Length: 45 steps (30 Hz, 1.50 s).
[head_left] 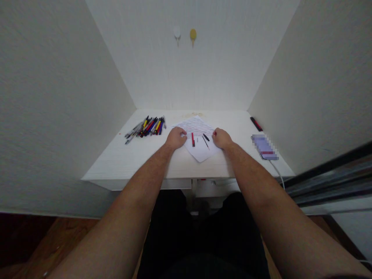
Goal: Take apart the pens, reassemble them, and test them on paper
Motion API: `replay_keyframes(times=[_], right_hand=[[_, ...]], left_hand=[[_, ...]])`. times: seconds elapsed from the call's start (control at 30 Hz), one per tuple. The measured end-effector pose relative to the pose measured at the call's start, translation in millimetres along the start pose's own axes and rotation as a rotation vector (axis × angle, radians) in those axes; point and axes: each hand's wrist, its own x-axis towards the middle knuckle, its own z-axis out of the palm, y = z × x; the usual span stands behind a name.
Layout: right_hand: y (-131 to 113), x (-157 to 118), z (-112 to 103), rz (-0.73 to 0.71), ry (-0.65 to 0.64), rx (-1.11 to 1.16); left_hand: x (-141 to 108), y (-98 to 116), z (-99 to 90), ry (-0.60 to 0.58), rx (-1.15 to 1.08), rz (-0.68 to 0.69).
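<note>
A white sheet of paper (pixel 200 155) lies turned cornerwise on the desk, with handwriting-like lines across its far half. My left hand (pixel 175 138) rests at its left side with the fingers curled in. At the right side my right hand (pixel 222 138) is likewise closed. Whether either hand grips anything is too small to see. Between them lie loose pen parts: a red barrel with a dark end (pixel 193 139), a small spring-like piece (pixel 197 140), a thin dark refill (pixel 205 142) and a short black piece (pixel 206 137).
A heap of pens (pixel 148 127), clear, red, yellow and blue, lies on the left of the white desk (pixel 116 161). At the right are a red and black object (pixel 256 124) and a blurred phone (pixel 264 147) with a white cable (pixel 277 173). Walls enclose three sides.
</note>
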Motion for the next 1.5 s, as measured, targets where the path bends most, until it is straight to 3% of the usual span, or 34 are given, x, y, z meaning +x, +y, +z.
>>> replay_keyframes(times=[0.13, 0.33, 0.8, 1.5], right_hand=[[4, -10, 5, -0.071, 0.067, 0.016], [5, -17, 5, -0.087, 0.094, 0.004], [7, -17, 8, -0.116, 0.123, -0.012], [6, -17, 10, -0.117, 0.132, -0.014]], left_hand=[[-14, 2, 2.9, 0.016, 0.035, 0.051], [-22, 2, 3.7, -0.002, 0.048, -0.006], [-18, -1, 4.3, 0.045, 0.027, 0.020], [-20, 5, 0.4, 0.013, 0.047, -0.016]])
